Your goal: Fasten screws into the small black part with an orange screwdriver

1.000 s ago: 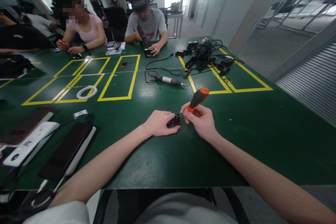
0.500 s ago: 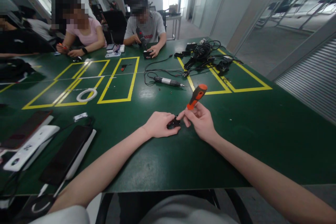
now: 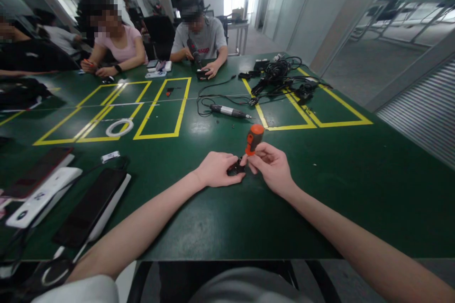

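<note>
My left hand (image 3: 219,169) is closed around a small black part (image 3: 236,166) on the green table, thumb on the near side and fingers on the far side. Most of that part is hidden, so its kind is unclear. In my right hand (image 3: 272,165) is a screwdriver (image 3: 255,139) with an orange and dark grey handle, pinched low between thumb and fingers. The handle stands almost upright above the black part. Its tip is hidden by my fingers.
An electric screwdriver (image 3: 230,111) with its cord lies beyond my hands. Tangled black cables (image 3: 277,75) are at the back right. Phones and power banks (image 3: 93,206) lie at left, near a white ring (image 3: 120,128). Across the table, a person (image 3: 199,38) works with a power tool.
The screwdriver's handle has swung left, from a rightward lean to nearly upright. My left hand keeps its hold on the black part. The whole view has shifted slightly.
</note>
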Demonstrator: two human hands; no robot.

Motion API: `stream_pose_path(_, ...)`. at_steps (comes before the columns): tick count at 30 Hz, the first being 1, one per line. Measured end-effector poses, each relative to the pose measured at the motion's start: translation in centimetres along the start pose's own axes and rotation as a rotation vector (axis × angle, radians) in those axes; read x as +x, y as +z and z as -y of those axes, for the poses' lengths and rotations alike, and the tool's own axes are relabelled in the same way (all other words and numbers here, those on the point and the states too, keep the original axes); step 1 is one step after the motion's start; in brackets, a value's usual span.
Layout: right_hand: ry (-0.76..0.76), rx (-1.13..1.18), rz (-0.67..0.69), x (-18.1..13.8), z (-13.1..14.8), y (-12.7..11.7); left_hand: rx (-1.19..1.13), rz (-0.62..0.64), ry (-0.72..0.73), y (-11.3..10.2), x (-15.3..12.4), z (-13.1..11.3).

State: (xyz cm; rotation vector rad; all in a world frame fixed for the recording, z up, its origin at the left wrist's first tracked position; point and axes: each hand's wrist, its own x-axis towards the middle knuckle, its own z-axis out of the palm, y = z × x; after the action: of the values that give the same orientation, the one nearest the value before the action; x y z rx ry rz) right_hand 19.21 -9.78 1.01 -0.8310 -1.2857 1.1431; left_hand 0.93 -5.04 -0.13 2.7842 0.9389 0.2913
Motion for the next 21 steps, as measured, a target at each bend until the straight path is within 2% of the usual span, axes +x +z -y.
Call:
stream_pose_path(6, 0.017, 0.025, 0.036, 0.31, 0.16, 0.22, 0.021, -0.006, -0.008, 0.04, -0.06, 0.12)
stream_pose_path(15, -0.008, -0.031, -0.003, 0.69, 0.49, -0.29, 0.028, -0.006, -0.019, 0.10, 0.04, 0.13)
stream_pose_path(21, -0.011, -0.016, 0.036, 0.62, 0.48, -0.44, 0.021, -0.007, -0.002, 0.13, 0.07, 0.15)
